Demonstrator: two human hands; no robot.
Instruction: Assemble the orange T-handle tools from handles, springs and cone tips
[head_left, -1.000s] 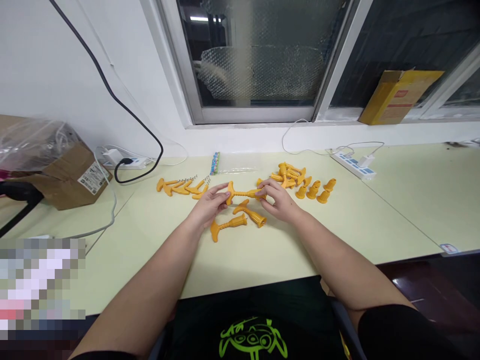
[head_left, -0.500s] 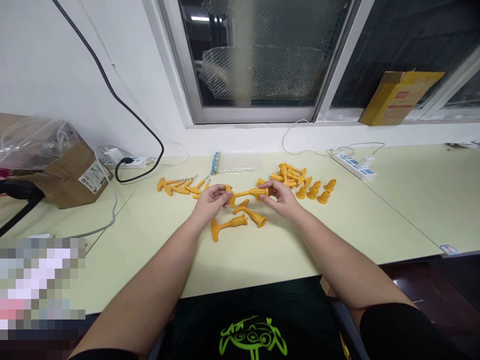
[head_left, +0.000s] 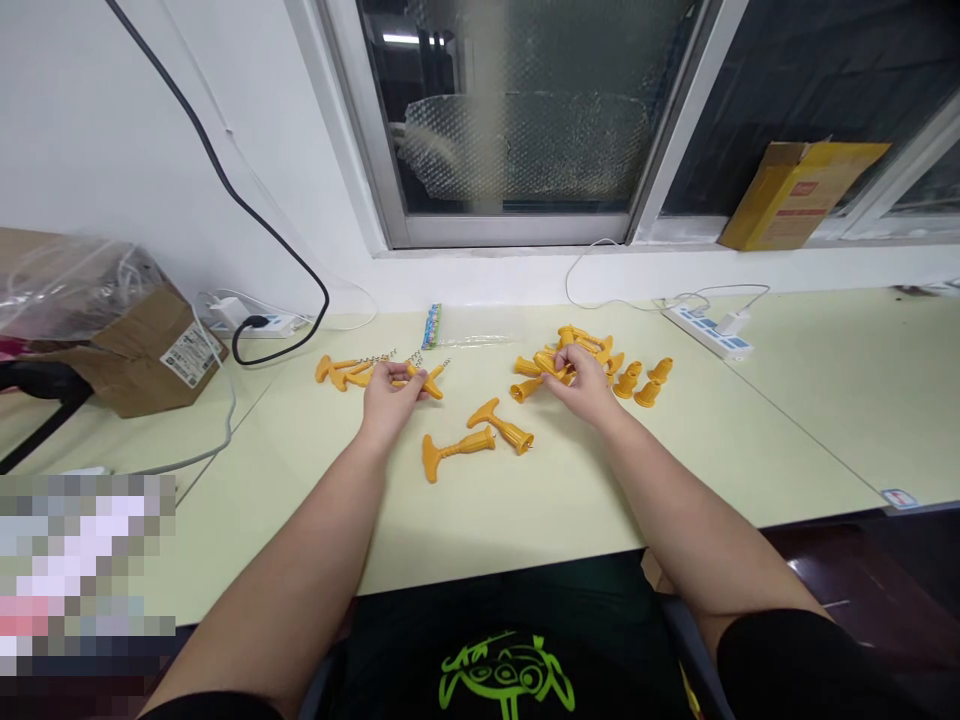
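Note:
My left hand (head_left: pixel 391 398) is closed on the yellow T-shaped handle of a corkscrew (head_left: pixel 429 384), whose metal spiral points up and away. Beside and behind that hand lie several yellow corkscrew handles (head_left: pixel 337 377) with bare spirals. Over the pile at the right, my right hand (head_left: pixel 587 388) pinches a ribbed yellow corkscrew barrel (head_left: pixel 550 364); whether a handle is joined to it is hidden by the fingers. Several yellow corkscrew parts (head_left: pixel 592 340) lie around it. In front, two corkscrews with barrels fitted, one (head_left: pixel 456 447) nearer and one (head_left: pixel 504 428) farther, rest on the table.
Several short yellow caps (head_left: pixel 649 388) stand right of the pile. A clear plastic bag (head_left: pixel 476 326) lies near the wall. Power strips (head_left: pixel 709 330) with cables sit at both sides. An open cardboard box (head_left: pixel 161 345) is on the left of the pale table (head_left: pixel 570 510).
The hands have moved apart from the corkscrew they both held. My left hand is now at the left group with a bare-spiral corkscrew; my right is at the pile.

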